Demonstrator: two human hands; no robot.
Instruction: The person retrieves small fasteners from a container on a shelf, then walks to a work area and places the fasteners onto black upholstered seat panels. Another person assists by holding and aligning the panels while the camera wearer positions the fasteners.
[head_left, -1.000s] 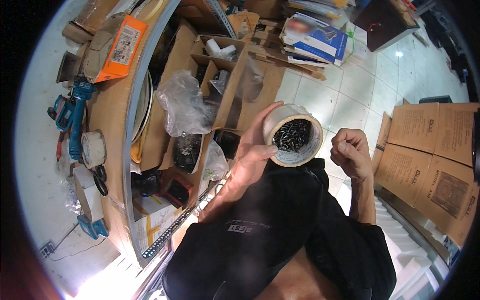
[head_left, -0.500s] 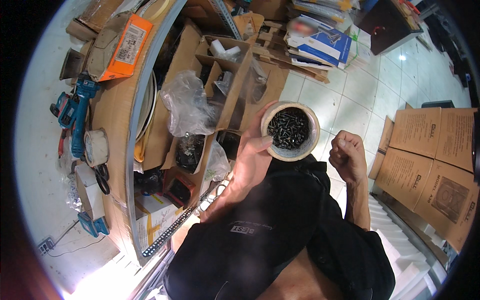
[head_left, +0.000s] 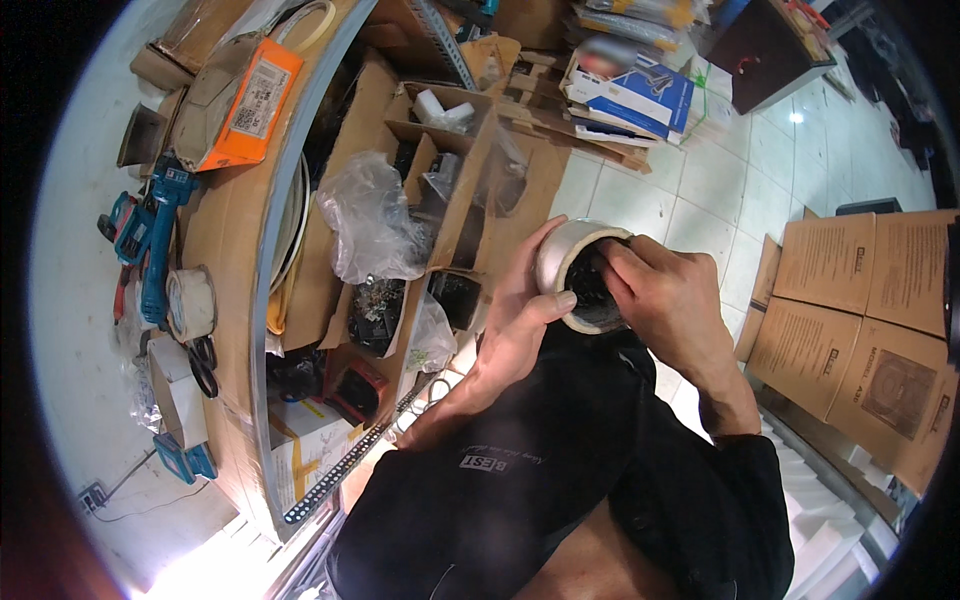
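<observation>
My left hand (head_left: 520, 318) is closed around a pale round cup (head_left: 564, 247) that looks like a thick tape roll, its thumb over the near side of the rim. The cup leans with its mouth toward my right hand. Small black screws (head_left: 590, 284) lie inside, mostly in shadow and partly covered by my fingers. My right hand (head_left: 675, 300) reaches over the right rim with its fingers down in the cup. Its fingertips are hidden, so whether they pinch a screw does not show.
To the left, a shelf holds a divided cardboard box (head_left: 470, 195), a clear plastic bag (head_left: 365, 215) and an open box of small dark parts (head_left: 375, 315). A teal power tool (head_left: 155, 240) is beyond it. Stacked cartons (head_left: 815, 310) stand at right; a blue-and-white box (head_left: 635, 95) lies ahead.
My right hand has moved left and up, from a closed fist beside the cup to fingers inside it. My left hand has tilted the cup toward the right.
</observation>
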